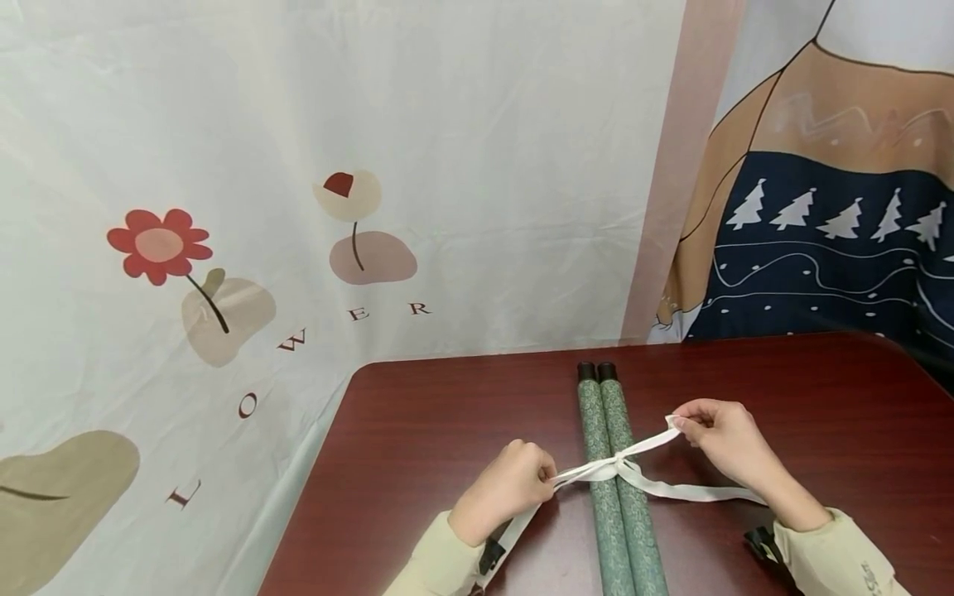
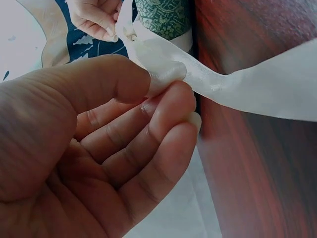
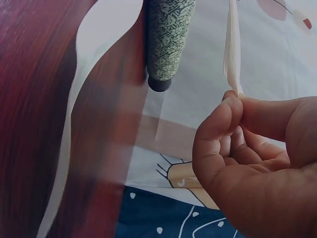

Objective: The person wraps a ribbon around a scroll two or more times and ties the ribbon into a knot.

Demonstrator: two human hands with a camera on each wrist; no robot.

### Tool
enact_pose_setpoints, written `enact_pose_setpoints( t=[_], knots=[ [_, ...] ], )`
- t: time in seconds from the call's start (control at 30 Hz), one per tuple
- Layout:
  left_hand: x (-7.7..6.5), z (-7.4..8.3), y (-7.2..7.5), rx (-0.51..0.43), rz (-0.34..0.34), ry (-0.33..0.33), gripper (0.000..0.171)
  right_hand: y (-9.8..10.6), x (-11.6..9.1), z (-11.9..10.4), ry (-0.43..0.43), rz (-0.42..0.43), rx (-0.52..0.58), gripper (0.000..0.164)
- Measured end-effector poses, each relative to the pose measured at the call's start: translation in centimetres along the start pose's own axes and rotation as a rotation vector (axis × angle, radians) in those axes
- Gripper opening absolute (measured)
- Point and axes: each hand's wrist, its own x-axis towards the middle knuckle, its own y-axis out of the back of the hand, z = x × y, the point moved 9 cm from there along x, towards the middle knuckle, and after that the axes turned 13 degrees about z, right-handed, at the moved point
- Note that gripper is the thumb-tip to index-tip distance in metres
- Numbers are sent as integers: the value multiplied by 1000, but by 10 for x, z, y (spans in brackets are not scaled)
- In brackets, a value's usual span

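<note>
Two green patterned scroll rolls (image 1: 609, 513) with black end knobs lie side by side on the table. A white ribbon (image 1: 701, 493) is wrapped around both and knotted over them. My left hand (image 1: 508, 484) pinches ribbon on the left of the rolls, between thumb and index finger, as the left wrist view shows. On the right, my right hand (image 1: 726, 439) pinches a ribbon end and holds it raised and taut. One loose tail runs out below my right hand; another length hangs down beside my left wrist.
The dark red wooden table (image 1: 417, 430) has a rounded far left corner. Behind it hangs a pale cloth (image 1: 507, 165) printed with flowers and letters. Another printed cloth (image 1: 827, 273) with white trees on dark blue is at the right.
</note>
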Motion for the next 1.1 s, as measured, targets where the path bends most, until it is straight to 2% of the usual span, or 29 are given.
enact_pose_setpoints(
  t=[0.37, 0.67, 0.93, 1.1],
  knots=[
    [-1, -5, 0, 13, -1, 22, 20, -2, -1, 10, -37, -46, -77, 4],
    [0, -5, -3, -1, -17, 16, 21, -3, -2, 10, -14, -56, -139, 6],
    [-1, -11, -3, -8, -31, 65, 21, -6, -3, 12, -22, -75, -152, 5],
    [-1, -14, -4, 4, -26, 87, 21, -2, -2, 9, -6, -46, -163, 4]
  ],
)
